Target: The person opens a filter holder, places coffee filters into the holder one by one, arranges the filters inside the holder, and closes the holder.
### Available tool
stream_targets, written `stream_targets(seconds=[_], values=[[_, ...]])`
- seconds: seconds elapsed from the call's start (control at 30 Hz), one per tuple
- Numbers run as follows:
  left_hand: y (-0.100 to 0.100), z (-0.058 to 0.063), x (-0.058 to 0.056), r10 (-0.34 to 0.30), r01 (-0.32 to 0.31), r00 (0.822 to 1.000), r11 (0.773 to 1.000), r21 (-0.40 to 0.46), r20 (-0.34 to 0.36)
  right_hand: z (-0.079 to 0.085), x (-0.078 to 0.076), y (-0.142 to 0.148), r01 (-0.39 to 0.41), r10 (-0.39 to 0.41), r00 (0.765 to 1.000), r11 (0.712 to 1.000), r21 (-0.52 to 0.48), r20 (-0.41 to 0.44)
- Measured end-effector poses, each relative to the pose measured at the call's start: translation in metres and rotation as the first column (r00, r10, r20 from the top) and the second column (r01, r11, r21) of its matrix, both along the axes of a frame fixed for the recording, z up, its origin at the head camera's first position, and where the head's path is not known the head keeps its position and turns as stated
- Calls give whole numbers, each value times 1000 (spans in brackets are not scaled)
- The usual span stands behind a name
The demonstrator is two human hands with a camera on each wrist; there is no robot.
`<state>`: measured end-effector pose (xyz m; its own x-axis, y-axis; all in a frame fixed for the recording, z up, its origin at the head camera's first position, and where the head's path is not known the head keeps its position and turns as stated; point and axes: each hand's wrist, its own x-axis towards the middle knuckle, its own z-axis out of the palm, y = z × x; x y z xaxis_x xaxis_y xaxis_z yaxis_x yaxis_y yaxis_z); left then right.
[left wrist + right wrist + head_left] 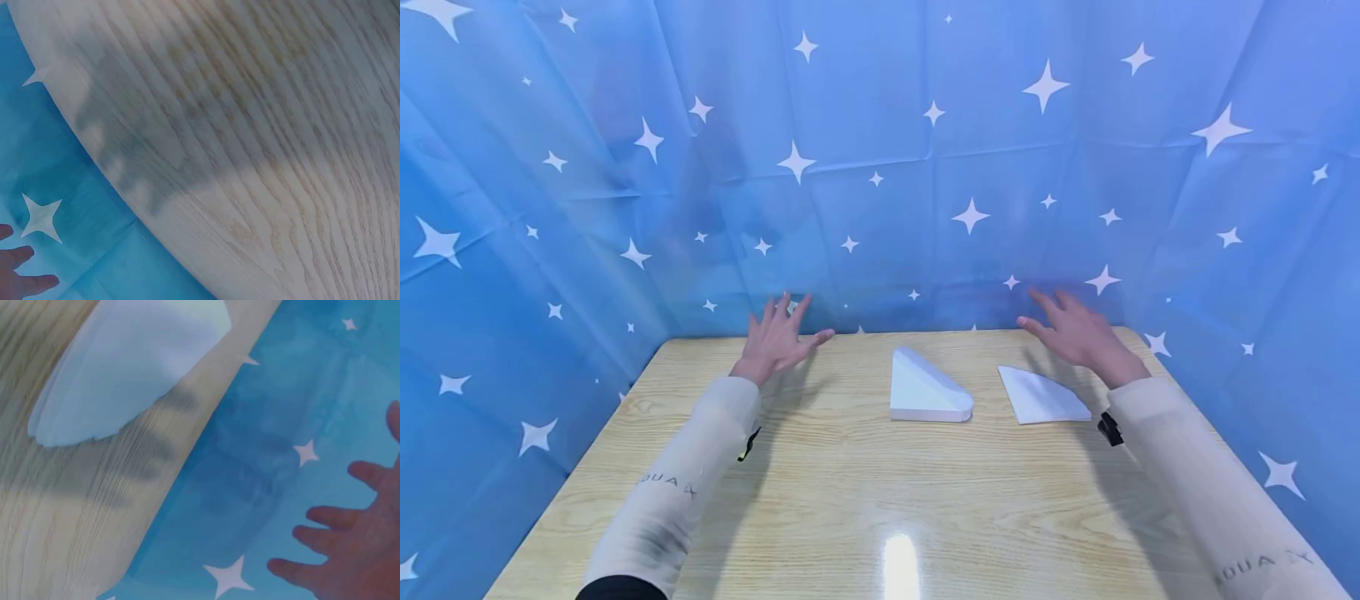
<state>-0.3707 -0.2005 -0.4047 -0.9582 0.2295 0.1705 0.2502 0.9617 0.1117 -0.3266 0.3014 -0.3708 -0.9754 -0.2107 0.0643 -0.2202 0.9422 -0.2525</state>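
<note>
Both hands hover above the far part of the table with fingers spread, holding nothing. In the head view my left hand is over the far left, its shadow falling on the wood. My right hand is over the far right, just beyond a flat white folded piece that looks like paper. To the left of that piece lies a thicker white wedge-shaped object with a rounded corner. The right wrist view shows layered white sheets close by. Only fingertips of the left hand show in the left wrist view.
The wooden table has rounded far corners and a bright light reflection near its front. A blue curtain with white stars hangs behind it and along both sides. Dark bands sit at both wrists.
</note>
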Motion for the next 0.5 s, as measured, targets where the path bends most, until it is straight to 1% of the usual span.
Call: stream_targets(seconds=[0.17, 0.23, 0.3, 0.37, 0.43, 0.5], values=[[6, -4, 2, -44, 44, 999, 999, 20, -3, -3, 9, -6, -28, 27, 999, 999, -46, -20], [9, -7, 3, -61, 61, 998, 996, 64, 12, -6, 13, -8, -31, 30, 999, 996, -85, -12], [12, -10, 4, -76, 70, 996, 988, 140, 43, -10, 16, -10, -33, 33, 999, 990, -138, -4], [15, -14, 5, -93, 72, 993, 968, 239, 78, -15, 19, -12, -32, 33, 999, 981, -191, 1], [19, -18, 7, -113, 68, 987, 939, 337, 115, -20, 22, -16, -37, 37, 999, 972, -233, -2], [23, -22, 8, -136, 67, 980, 912, 405, 144, -26, 25, -19, -42, 41, 999, 963, -268, -12]])
